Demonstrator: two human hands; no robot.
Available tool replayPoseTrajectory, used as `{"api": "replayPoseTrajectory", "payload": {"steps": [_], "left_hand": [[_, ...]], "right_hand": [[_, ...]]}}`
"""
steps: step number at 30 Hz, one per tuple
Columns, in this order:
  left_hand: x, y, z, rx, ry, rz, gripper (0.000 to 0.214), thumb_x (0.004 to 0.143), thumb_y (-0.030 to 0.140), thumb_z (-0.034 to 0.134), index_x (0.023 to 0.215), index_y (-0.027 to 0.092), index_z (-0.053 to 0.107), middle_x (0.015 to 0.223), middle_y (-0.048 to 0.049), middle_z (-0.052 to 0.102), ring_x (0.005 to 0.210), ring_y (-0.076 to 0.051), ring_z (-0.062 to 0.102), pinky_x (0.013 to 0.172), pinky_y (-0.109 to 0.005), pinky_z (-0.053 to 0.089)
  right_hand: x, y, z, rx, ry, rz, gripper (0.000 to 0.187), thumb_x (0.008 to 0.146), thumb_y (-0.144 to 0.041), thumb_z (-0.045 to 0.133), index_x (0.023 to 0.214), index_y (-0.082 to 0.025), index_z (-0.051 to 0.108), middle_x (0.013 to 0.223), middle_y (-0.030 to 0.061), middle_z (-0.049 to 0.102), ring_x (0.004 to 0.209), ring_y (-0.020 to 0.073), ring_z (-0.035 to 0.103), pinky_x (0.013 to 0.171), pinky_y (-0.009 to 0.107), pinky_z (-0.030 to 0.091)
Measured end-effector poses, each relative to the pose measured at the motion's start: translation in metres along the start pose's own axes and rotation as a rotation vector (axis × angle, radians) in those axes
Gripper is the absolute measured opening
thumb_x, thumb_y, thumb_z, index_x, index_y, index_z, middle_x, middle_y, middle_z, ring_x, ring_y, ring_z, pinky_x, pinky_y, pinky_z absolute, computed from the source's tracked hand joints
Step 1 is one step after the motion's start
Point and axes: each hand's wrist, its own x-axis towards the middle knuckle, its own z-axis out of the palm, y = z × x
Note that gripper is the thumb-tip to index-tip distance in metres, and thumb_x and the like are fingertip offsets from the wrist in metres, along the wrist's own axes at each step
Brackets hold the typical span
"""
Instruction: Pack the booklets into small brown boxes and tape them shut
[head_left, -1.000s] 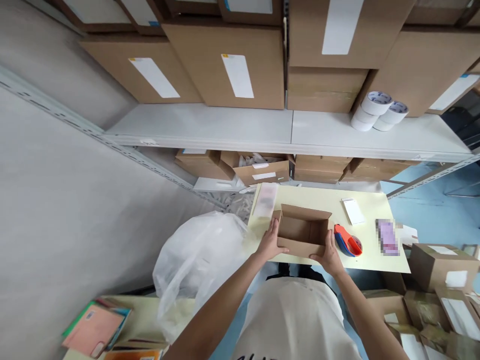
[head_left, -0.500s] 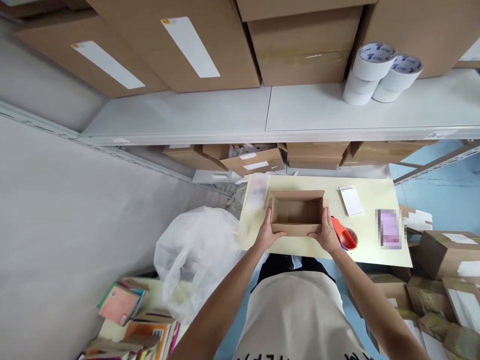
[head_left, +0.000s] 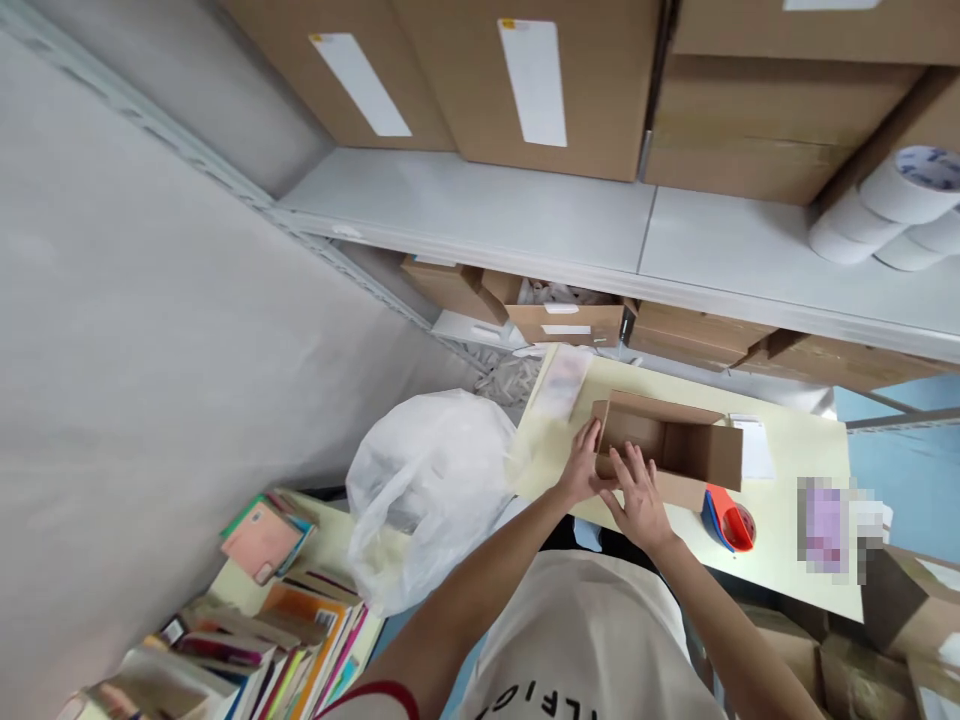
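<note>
An open-topped cardboard box (head_left: 684, 490) sits on the pale yellow table, its inside bare where it shows and its right flap folded outward. My left hand (head_left: 580, 466) grips the box's left end, with fingers on the outside of that wall. Over the near left corner, my right hand (head_left: 642, 504) has its fingers spread, and the fingertips reach the near edge. Just right of the box lies a red and blue tape dispenser (head_left: 731, 522). Behind its right end, a white pad of paper (head_left: 759, 455) is partly hidden.
A white plastic bag (head_left: 427, 450) bulges left of the table (head_left: 810, 440). Books (head_left: 300, 640) stand at lower left. Above the table runs a shelf (head_left: 480, 205) with large cartons and white tape rolls (head_left: 900, 200). More cartons (head_left: 855, 670) are piled at lower right.
My view has turned left. My right hand has left the box's right end and moved to its near left corner. The box now sits angled, its right flap out.
</note>
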Motion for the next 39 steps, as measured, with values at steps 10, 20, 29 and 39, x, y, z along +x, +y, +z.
{"api": "replayPoseTrajectory", "payload": {"steps": [10, 20, 29, 39], "left_hand": [[-0.02, -0.065, -0.082, 0.13, 0.002, -0.057, 0.07, 0.078, 0.046, 0.067, 0.136, 0.014, 0.046, 0.149, -0.0198, 0.039, 0.141, -0.033, 0.035, 0.115, -0.05, 0.032], [0.109, -0.088, -0.094, 0.45, 0.021, -0.601, 0.057, 0.078, 0.039, 0.068, 0.127, 0.012, 0.053, 0.13, -0.0221, 0.053, 0.124, -0.037, 0.048, 0.098, -0.045, 0.043], [0.113, -0.099, -0.09, 0.286, -0.014, -0.538, 0.029, 0.073, 0.025, 0.068, 0.099, 0.014, 0.063, 0.107, -0.0153, 0.069, 0.11, -0.032, 0.062, 0.096, -0.04, 0.047], [0.057, -0.03, -0.19, 0.23, 0.212, -0.264, 0.024, 0.077, 0.032, 0.057, 0.096, 0.018, 0.06, 0.093, -0.0075, 0.073, 0.087, -0.024, 0.069, 0.081, -0.034, 0.055]], "right_hand": [[0.051, -0.027, 0.016, -0.206, -0.11, 0.088, 0.05, 0.097, -0.039, 0.039, 0.142, -0.021, 0.045, 0.14, 0.0178, 0.054, 0.122, 0.0291, 0.055, 0.102, 0.049, 0.039], [0.054, -0.04, 0.01, -0.196, -0.16, 0.167, 0.05, 0.094, -0.039, 0.045, 0.14, -0.02, 0.048, 0.14, 0.0167, 0.054, 0.115, 0.0274, 0.06, 0.088, 0.037, 0.046], [0.068, -0.052, 0.0, -0.088, -0.284, 0.288, 0.062, 0.093, -0.051, 0.045, 0.147, -0.023, 0.038, 0.149, 0.0172, 0.044, 0.128, 0.0296, 0.052, 0.094, 0.042, 0.045], [0.033, -0.036, -0.022, -0.037, 0.044, 0.255, 0.07, 0.092, -0.047, 0.048, 0.152, -0.017, 0.028, 0.157, 0.0194, 0.028, 0.146, 0.0335, 0.024, 0.109, 0.051, 0.032]]}}
